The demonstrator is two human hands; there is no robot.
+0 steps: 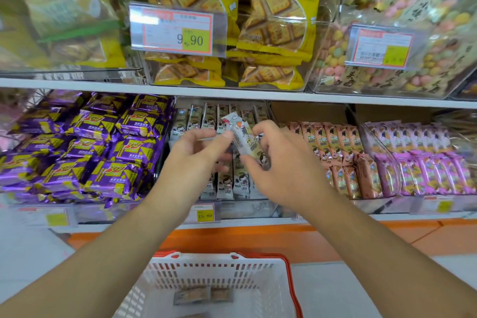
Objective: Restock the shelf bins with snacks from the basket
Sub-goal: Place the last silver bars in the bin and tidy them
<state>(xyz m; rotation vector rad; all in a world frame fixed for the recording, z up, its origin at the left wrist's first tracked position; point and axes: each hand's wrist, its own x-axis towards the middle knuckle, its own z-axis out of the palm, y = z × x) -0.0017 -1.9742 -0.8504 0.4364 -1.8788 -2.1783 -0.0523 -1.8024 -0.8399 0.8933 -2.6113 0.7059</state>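
Both forearms bare; left hand (pixel 192 153), right hand (pixel 280 162) ungloved.

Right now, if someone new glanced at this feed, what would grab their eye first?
Probably the two hands at centre, left hand and right hand, both holding one white snack pack over the middle bin of white packs on the lower shelf. Next, the purple wrappers heaped in the bin to the left. Below, the white basket with red handles has only a few small packs left in it.

- Left hand (pixel 198 152): frame centre, forearm entering from lower left, fingers extended, tips pinching.
- Right hand (pixel 281 160): centre-right, forearm entering from lower right, fingers curled, gripping.
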